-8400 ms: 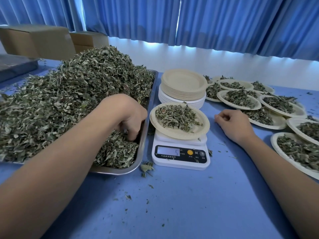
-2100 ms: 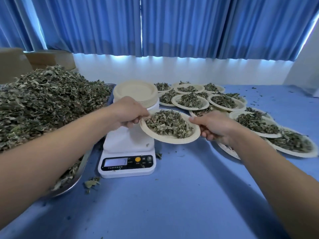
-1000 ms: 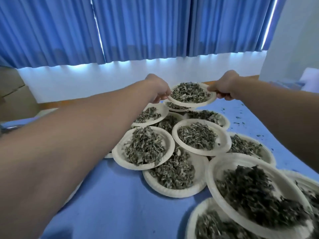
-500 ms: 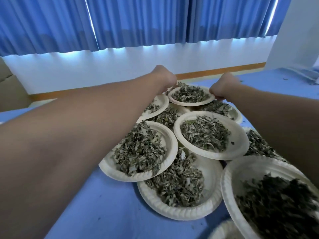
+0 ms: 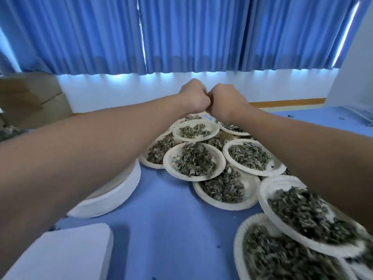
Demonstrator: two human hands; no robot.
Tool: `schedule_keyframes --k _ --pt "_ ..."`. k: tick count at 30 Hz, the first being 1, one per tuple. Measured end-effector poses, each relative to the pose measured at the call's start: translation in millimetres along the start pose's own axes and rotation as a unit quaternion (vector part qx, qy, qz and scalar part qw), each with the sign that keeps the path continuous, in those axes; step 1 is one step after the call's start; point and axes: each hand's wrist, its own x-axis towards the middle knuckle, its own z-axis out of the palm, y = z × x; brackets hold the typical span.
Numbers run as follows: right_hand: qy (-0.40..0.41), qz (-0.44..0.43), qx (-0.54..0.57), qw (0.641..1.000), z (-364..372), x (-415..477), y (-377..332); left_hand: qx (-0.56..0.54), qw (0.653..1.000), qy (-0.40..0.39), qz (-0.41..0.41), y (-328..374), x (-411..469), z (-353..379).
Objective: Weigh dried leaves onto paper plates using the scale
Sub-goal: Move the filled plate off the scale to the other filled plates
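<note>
Left hand [image 5: 194, 97] and right hand [image 5: 226, 101] are at upper centre, knuckles touching, fingers curled out of sight. I cannot tell if they grip anything. Paper plates [image 5: 193, 178] of dried leaves [image 5: 193, 161] overlap below them. Scale [image 5: 60, 253] sits lower left. Note: lift clear without nudging stacked rims.

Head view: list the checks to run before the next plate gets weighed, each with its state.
1. Left hand and right hand free of any plate: cannot tell; both curled, knuckles together, palms hidden.
2. Dried green leaves inside the rims of the filled white paper plates: ok.
3. Stack of spare white paper plates at hand: ok.
4. White scale platform bare: ok on the visible part.
5. Scale display zeroed: cannot tell; out of view.
</note>
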Motion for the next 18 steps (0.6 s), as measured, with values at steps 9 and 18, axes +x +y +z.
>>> schedule_keyframes --k 9,18 --pt "-0.034 -0.132 0.009 0.991 1.4 -67.0 -117.1 0.068 0.997 0.009 0.025 -57.1 -121.0 -92.6" --pt "-0.098 -0.274 0.014 0.957 21.8 -105.2 -181.7 0.133 0.988 -0.02 0.069 -127.9 -197.4 -148.3"
